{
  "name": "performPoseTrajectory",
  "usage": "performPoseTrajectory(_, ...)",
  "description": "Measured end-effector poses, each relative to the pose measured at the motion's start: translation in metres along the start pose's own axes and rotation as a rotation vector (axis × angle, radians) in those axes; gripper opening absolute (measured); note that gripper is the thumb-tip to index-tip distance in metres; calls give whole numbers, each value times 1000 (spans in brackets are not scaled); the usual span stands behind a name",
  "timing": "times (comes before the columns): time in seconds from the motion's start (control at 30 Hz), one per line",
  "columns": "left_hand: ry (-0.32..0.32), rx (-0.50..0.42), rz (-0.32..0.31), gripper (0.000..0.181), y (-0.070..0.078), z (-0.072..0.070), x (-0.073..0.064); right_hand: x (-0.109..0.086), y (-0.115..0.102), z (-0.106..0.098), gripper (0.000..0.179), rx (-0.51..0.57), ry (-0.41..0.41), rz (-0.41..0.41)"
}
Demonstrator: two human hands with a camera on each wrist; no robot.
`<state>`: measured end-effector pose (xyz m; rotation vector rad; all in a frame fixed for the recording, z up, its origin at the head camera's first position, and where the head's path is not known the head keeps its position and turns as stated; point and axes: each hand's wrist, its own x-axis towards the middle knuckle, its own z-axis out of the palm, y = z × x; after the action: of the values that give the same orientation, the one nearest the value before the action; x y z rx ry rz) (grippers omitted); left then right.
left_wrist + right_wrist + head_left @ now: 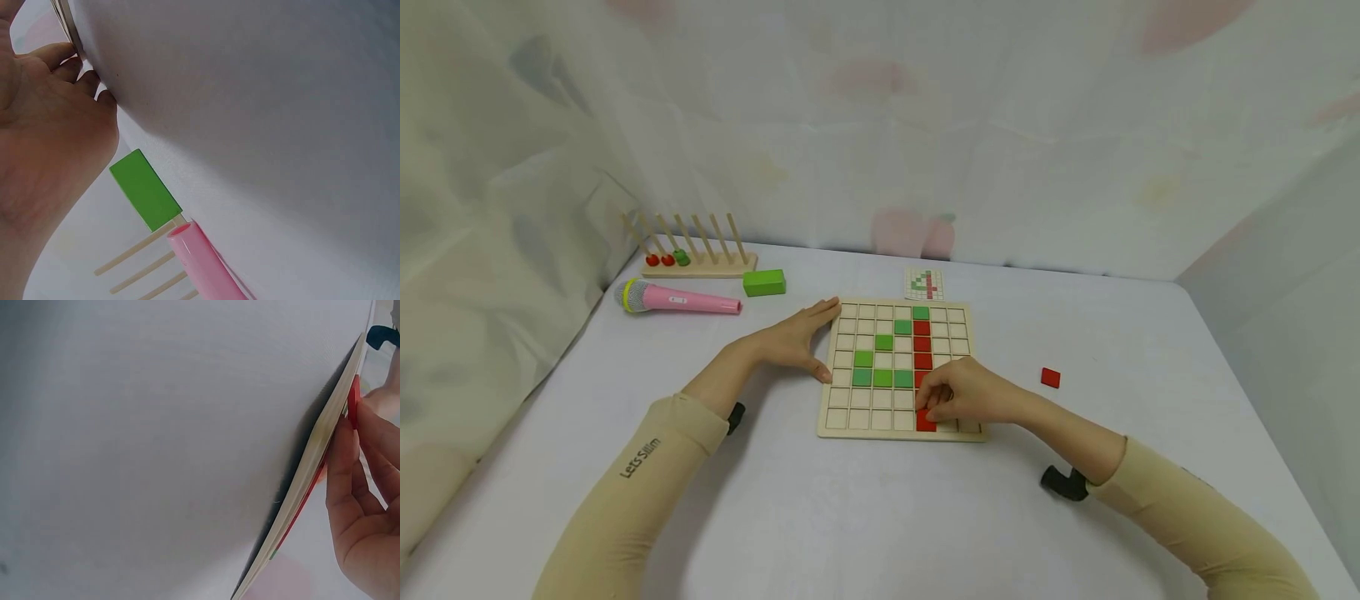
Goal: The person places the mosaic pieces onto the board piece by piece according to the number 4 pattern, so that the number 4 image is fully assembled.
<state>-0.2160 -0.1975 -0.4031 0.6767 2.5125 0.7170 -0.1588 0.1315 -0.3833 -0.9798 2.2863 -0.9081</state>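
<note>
A wooden grid board (850,423) lies on the table with green tiles (883,342) and a column of red tiles (922,343) in its squares. The left hand (793,337) touches the board's left edge, its thumb and fingers spread along it. Near the bottom row, the right hand (964,390) pinches a red tile (354,403) between thumb and finger; in the right wrist view this tile is slightly tilted over the board. Part of the red column is hidden by the right hand. A small pattern card (924,284) lies behind the board.
One loose red tile (1050,377) lies right of the board. At the back left are a peg rack (715,269) with small red and green pieces, a green block (764,282) and a pink toy microphone (688,299). Fabric walls (1037,150) border the table.
</note>
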Motion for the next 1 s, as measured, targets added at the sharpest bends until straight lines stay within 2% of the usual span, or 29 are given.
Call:
performPoseTrajectory(0.27, 7, 3, -5, 127, -1, 0, 1, 1, 2, 0, 9, -46, 12, 5)
performPoseTrajectory(0.43, 2, 0, -10, 127, -1, 0, 1, -1, 7, -8, 9, -50, 36, 33)
performPoseTrajectory(0.63, 3, -2, -9, 127, -1, -1, 0, -12, 19, -27, 10, -61, 93, 81)
performPoseTrajectory(1.0, 1, -11, -4, 127, -2, 0, 1, -36, 56, -70, 15, -129, 184, 125)
